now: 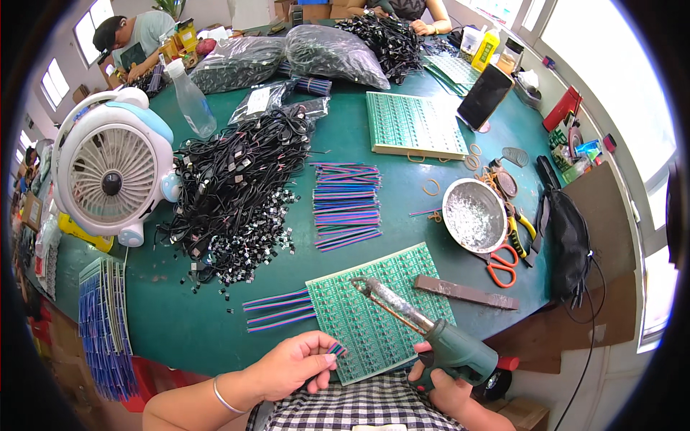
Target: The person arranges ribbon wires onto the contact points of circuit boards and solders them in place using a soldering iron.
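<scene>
A green circuit board panel (381, 316) lies at the table's front edge, with several multicoloured ribbon wires (279, 310) sticking out from its left side. At its lower left corner, my left hand (298, 365) pinches the end of a ribbon wire (336, 349). My right hand (447, 391) is wrapped round the grip of a green soldering gun (463, 352). The gun's long metal tip (366, 286) points up and left over the panel; I cannot tell whether it touches. A brown bar (467, 293) lies against the panel's right side.
A bundle of ribbon wires (347, 205) lies beyond the panel, beside black cables (241, 161). A white fan (111, 176) stands left. At right are a metal bowl (474, 215), orange-handled scissors (501, 267), stacked boards (413, 123) and a phone (486, 97). Two people sit across the table.
</scene>
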Motion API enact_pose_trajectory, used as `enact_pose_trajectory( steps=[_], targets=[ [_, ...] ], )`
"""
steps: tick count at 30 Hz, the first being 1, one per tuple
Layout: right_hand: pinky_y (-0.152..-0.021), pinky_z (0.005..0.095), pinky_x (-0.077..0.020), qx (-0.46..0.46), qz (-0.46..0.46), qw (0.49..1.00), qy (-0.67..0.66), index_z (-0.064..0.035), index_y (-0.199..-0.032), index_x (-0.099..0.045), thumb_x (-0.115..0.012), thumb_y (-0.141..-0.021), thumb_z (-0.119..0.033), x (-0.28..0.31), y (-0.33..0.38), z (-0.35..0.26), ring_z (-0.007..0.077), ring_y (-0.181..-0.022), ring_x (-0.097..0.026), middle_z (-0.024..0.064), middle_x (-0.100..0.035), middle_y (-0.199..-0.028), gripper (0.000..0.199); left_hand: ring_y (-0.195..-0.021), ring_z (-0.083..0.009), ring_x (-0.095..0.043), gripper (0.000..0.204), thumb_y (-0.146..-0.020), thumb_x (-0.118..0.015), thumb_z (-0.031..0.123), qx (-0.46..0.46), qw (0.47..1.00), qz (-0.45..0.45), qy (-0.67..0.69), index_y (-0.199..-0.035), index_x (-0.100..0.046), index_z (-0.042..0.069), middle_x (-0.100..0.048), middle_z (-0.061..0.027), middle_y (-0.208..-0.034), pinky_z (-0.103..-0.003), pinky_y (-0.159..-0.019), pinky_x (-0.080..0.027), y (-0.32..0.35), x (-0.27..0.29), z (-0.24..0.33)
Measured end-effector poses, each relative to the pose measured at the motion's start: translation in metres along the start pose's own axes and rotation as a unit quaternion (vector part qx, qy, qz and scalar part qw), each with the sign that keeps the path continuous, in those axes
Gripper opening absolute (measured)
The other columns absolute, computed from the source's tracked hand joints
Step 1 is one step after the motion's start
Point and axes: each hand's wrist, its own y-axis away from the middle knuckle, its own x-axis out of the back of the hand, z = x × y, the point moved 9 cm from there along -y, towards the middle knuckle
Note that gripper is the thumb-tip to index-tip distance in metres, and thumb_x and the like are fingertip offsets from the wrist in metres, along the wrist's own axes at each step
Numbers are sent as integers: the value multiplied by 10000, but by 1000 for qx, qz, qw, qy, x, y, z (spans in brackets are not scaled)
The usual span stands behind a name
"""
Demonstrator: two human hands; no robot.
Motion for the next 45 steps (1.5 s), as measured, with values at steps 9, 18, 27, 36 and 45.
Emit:
enact_pose_trajectory(
  steps=[9, 18, 27, 36, 45],
  targets=[
    [-662, 315, -467, -26, -98, 975, 197, -8, -1116, -520, -498, -769, -59, 17, 21, 17, 168, -679, -578, 88, -603, -799, 351, -571, -123, -533, 178, -745, -618, 7, -266, 894, 132, -336, -914, -583, 50, -544, -42, -726, -244, -474, -439, 22, 22, 67],
    [-625, 319, -472, 97, -90, 937, 322, 4, -1030, -567, -624, -785, -95, 19, 22, 15, 178, -674, -582, 76, -611, -787, 270, -641, -188, -558, 231, -669, -635, 34, -462, 590, 253, -612, -898, -637, 55, -548, -35, -772, -285, -493, -465, 43, 0, 78],
    [-646, 325, -474, 34, -102, 967, 232, -10, -1051, -547, -632, -785, -103, -1, 9, 5, 192, -715, -587, 85, -609, -821, 294, -644, -172, -558, 239, -671, -627, 80, -464, 562, 252, -637, -908, -637, 56, -553, -30, -790, -272, -488, -454, 51, -6, 77],
    [-669, 344, -467, 23, -99, 964, 246, -9, -1012, -561, -625, -766, -71, -7, 14, 0, 212, -743, -585, 94, -608, -833, 261, -653, -172, -559, 210, -684, -615, 85, -444, 585, 253, -630, -890, -635, 55, -553, -36, -800, -279, -511, -461, 39, 8, 71],
    [-733, 362, -452, 32, -76, 955, 283, -15, -1027, -581, -657, -742, -63, -11, 14, -9, 251, -847, -575, 125, -597, -964, 299, -637, -171, -556, 194, -687, -615, 82, -454, 574, 254, -632, -877, -636, 51, -545, -37, -777, -276, -489, -452, 39, 6, 72]
  ],
)
